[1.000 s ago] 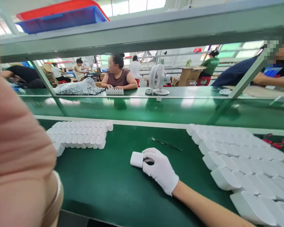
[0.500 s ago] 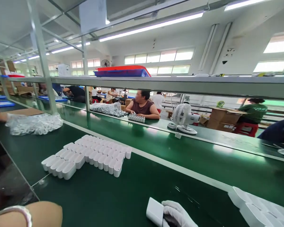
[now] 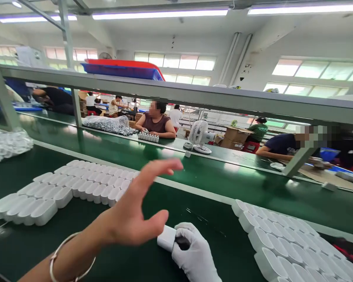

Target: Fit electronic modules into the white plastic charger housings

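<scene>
My left hand (image 3: 135, 207), bare and with a bangle (image 3: 53, 260) on the wrist, is raised over the bench with thumb and fingers apart, holding nothing. In a white glove, my right hand (image 3: 191, 250) grips a white oval plastic case (image 3: 166, 238) close to the bench top; something dark shows between its fingers and thumb. The left hand's thumb overlaps the near side of this case in the view, and I cannot tell whether they touch. Rows of similar white cases (image 3: 44, 211) stand on the left, partly hidden by my left hand. Another block of them (image 3: 282, 243) stands at the right.
The green bench (image 3: 129, 258) has a pale strip along its far side. A bag of white parts (image 3: 8, 145) lies at the left. Across the belt are a person (image 3: 157, 123), a fan (image 3: 198, 135) and a bag of small parts (image 3: 108, 124). A shelf beam (image 3: 194, 91) crosses above.
My left hand has come up from the lower left towards the middle. The view has turned right, showing more of the right-hand block. My right hand still holds the case.
</scene>
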`<state>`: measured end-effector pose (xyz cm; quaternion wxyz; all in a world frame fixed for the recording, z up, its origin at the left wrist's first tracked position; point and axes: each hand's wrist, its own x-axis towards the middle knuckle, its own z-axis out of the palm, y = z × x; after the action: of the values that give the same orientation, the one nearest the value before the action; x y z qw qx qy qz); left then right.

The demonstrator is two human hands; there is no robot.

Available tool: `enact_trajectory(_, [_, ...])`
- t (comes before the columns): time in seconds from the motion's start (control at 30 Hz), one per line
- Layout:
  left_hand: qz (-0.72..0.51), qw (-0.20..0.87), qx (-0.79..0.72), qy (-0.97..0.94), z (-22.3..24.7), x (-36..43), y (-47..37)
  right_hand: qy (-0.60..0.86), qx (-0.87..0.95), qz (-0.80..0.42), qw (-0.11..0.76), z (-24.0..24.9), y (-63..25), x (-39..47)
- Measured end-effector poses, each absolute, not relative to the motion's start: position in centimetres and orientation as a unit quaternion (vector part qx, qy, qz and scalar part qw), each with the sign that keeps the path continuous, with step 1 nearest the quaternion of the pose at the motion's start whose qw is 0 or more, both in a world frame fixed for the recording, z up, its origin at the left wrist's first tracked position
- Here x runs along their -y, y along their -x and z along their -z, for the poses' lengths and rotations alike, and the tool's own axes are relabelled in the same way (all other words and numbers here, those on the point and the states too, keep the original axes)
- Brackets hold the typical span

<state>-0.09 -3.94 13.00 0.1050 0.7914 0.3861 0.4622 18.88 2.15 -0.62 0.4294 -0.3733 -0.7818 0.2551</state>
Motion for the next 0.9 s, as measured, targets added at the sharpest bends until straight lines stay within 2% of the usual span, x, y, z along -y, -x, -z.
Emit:
enact_trajectory(0.1, [-0.250,0.265,-0.417,-0.833,-8.5,0.1,-1.2,0.370,0.793,-0.202,0.440,0.7,-18.9,-2.3])
enact_trajectory(0.2, [-0.158,0.275,-0.443,-0.839,-3.7,-2.0,-1.8,0.363,0.803,-0.159,0.446,1.0,-18.8,-2.5])
enact_trajectory(0.33, [-0.223,0.307,-0.440,-0.814,-0.8,-1.7,-1.6,0.342,0.825,-0.123,0.434,1.2,-18.9,-2.6])
enact_trajectory(0.63, [-0.285,0.369,-0.424,-0.776,-1.2,-0.8,-1.7,0.369,0.829,-0.081,0.413,0.0,-19.0,-2.2])
enact_trajectory(0.9, [-0.297,0.392,-0.453,-0.744,-0.9,-1.0,-1.1,0.386,0.817,-0.142,0.404,-0.3,-19.6,-2.2])
